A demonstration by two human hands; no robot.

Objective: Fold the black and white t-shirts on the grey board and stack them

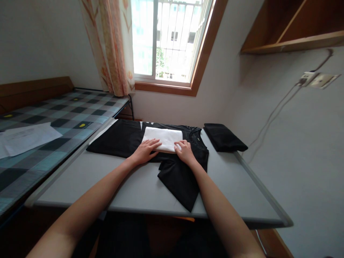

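A black short-sleeved T-shirt (120,138) lies spread on the table, its neckline to the right, its hem to the left and one sleeve pointing toward me. On its middle rests a white rectangular piece (165,136), flat like a folded cloth or board; its material I cannot tell. My left hand (146,150) lies on the white piece's near left part, fingers stretched out and open. My right hand (184,150) touches its near right corner, fingers slightly bent and apart, resting rather than closed round it. My right forearm passes over the sleeve.
A folded black cloth (224,138) lies at the far right of the grey-white table (134,195). To the left stands a bed with a checked mattress (88,107) and white papers (29,138). Ahead are a curtain and window; a cable runs down the right wall.
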